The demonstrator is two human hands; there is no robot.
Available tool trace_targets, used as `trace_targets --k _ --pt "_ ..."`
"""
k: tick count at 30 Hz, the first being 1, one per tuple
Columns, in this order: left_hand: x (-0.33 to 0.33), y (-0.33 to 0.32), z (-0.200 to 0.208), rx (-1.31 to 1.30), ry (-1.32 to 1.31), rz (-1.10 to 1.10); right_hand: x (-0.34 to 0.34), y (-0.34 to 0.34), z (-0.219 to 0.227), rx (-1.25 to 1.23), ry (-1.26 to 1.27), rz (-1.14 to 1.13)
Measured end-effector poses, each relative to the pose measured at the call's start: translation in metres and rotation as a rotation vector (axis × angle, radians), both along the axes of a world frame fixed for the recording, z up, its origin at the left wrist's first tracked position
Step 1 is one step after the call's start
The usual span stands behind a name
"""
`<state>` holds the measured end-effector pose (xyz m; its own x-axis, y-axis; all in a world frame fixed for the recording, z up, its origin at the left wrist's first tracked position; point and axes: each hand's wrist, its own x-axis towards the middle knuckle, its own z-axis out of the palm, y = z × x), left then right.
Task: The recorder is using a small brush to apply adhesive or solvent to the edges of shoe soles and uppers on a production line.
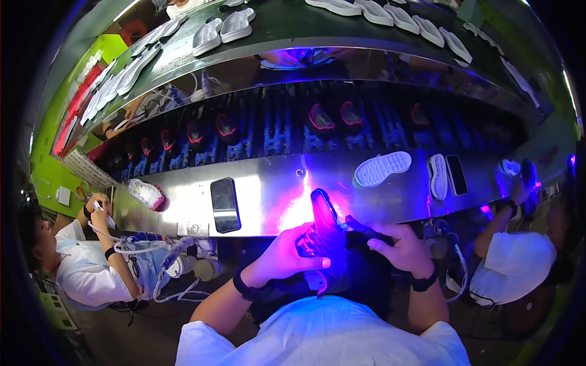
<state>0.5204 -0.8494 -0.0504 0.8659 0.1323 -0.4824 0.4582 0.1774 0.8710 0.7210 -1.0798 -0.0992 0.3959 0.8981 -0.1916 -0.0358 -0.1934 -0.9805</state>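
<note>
In front of my body, under violet light, my left hand is closed round a dark shoe upper. The upper's toe points away from me toward the bench, and a bright outline runs along its edge. My right hand grips a dark-handled brush, whose tip meets the right side of the upper. Shadow and glare hide much of the upper's lower part and the brush's bristles. Past the hands, a white shoe sole lies on the metal bench.
A phone lies left of the glare; another phone and a white sole lie right. Behind, a dark conveyor carries several shoe uppers; an upper shelf holds white soles. Co-workers sit left and right.
</note>
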Motion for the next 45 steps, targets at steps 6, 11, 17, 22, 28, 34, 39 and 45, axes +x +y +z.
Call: trace_targets --k 6,11,17,22,28,34,39,45 --pt "-0.004 -0.004 -0.012 -0.223 0.124 0.136 -0.018 -0.005 -0.011 -0.023 -0.004 -0.063" --pt "0.001 -0.005 -0.018 -0.255 0.145 0.187 -0.035 -0.032 -0.013 -0.069 0.061 0.027" --pt "0.008 -0.005 -0.019 -0.238 0.166 0.173 -0.026 -0.020 -0.012 -0.117 0.098 -0.040" --pt "0.009 0.003 -0.020 -0.174 0.151 0.212 -0.018 -0.029 -0.008 -0.065 0.101 0.024" --pt "0.003 0.007 -0.016 -0.142 0.175 0.294 -0.010 -0.044 0.010 -0.226 0.219 0.172" --pt "-0.013 0.005 -0.014 -0.252 0.200 0.404 -0.024 -0.044 0.019 -0.163 0.035 0.127" --pt "-0.027 0.007 -0.008 -0.290 0.271 0.433 -0.023 -0.024 0.043 -0.189 -0.294 0.133" --pt "-0.040 0.002 -0.008 -0.748 0.283 0.509 -0.012 -0.007 0.056 -0.094 -0.448 0.122"
